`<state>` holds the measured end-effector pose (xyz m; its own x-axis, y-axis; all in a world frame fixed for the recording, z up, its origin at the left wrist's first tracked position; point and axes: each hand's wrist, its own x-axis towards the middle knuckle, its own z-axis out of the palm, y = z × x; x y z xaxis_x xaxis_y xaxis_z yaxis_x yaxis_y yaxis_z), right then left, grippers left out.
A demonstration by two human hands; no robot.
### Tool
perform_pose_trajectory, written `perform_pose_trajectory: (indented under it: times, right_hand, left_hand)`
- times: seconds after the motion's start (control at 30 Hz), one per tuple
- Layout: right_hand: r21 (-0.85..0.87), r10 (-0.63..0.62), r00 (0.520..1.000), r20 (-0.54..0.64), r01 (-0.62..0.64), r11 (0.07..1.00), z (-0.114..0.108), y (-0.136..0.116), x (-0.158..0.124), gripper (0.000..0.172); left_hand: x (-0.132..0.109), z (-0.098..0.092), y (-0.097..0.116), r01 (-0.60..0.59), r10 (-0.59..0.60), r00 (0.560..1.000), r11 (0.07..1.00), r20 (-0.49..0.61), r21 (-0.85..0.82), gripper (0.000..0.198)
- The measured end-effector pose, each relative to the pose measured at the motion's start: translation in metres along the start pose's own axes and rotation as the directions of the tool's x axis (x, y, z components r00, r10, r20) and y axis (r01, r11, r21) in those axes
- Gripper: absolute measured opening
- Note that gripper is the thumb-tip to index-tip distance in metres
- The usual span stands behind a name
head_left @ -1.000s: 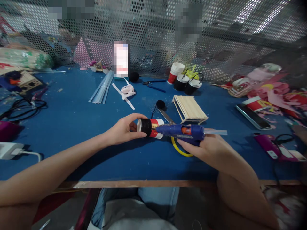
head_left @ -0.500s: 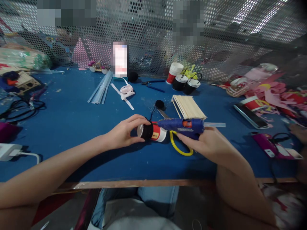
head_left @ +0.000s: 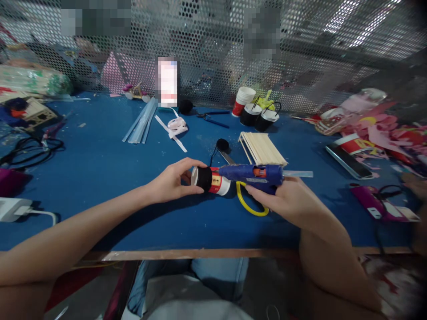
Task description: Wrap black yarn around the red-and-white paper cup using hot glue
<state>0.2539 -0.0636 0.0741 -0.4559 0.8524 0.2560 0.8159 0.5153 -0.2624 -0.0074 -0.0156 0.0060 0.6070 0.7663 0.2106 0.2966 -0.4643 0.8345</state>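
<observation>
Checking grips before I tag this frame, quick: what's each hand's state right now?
Left hand: closed, fingers around the paper cup, held sideways.
Right hand: closed, holding the blue glue gun, nozzle at the cup.

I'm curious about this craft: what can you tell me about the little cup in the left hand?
The cup looks like paper, red and white, with a black band wrapped around its narrower end. It is held on its side, close to the blue table. The left hand grips the narrow end with thumb and fingers; the tip of the blue glue gun, held in the right hand, meets its upper side.
</observation>
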Motion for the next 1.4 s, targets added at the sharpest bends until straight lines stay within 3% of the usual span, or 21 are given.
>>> perform_pose_trajectory:
  times: [0.1,0.3,0.73,1.0,1.07,1.2,1.3,1.33,1.4]
  right_hand:
    - [-0.044,-0.059,0.997,0.056,0.061,0.997,-0.002,-0.003,-0.001,0.036]
    - [0.051,0.034,0.999,0.041,-0.036,0.998,-0.005,-0.012,-0.001,0.028]
    - [0.016,0.014,0.998,0.064,-0.015,1.000,-0.011,-0.018,0.000,0.025]
    - [-0.110,-0.225,0.974,0.037,0.228,0.967,-0.005,-0.002,-0.003,0.042]
    - [-0.042,-0.169,0.986,0.005,0.169,0.985,-0.001,0.002,-0.003,0.038]
    - [0.145,0.132,0.991,-0.023,-0.127,0.981,0.001,0.004,0.001,0.026]
    - [0.315,0.382,0.924,0.011,-0.365,0.876,-0.001,0.013,0.007,0.026]
    - [0.385,0.451,0.892,-0.013,-0.412,0.826,-0.001,0.019,0.009,0.026]
    - [0.504,0.528,0.834,-0.162,-0.390,0.771,0.000,0.037,0.015,0.028]
  left_hand:
    - [0.001,0.001,0.001,0.150,-0.146,0.988,0.981,0.041,-0.127,0.053]
    - [0.003,0.000,0.004,0.283,-0.274,0.959,0.912,0.070,-0.298,0.049]
    - [0.004,0.000,0.005,0.325,-0.324,0.944,0.867,0.067,-0.378,0.048]
    - [0.002,0.000,0.006,0.277,-0.269,0.960,0.903,0.072,-0.329,0.050]
    - [0.001,0.001,0.006,0.252,-0.245,0.968,0.930,0.061,-0.269,0.051]
    - [0.000,0.003,0.005,0.144,-0.145,0.989,0.982,0.004,-0.121,0.053]
    - [-0.001,0.004,0.004,0.070,-0.070,0.997,0.997,-0.025,-0.024,0.051]
    - [-0.002,0.004,0.004,0.055,-0.055,0.998,0.998,-0.031,0.001,0.051]
    - [-0.002,0.004,0.003,0.031,-0.029,0.999,0.999,-0.043,0.039,0.050]
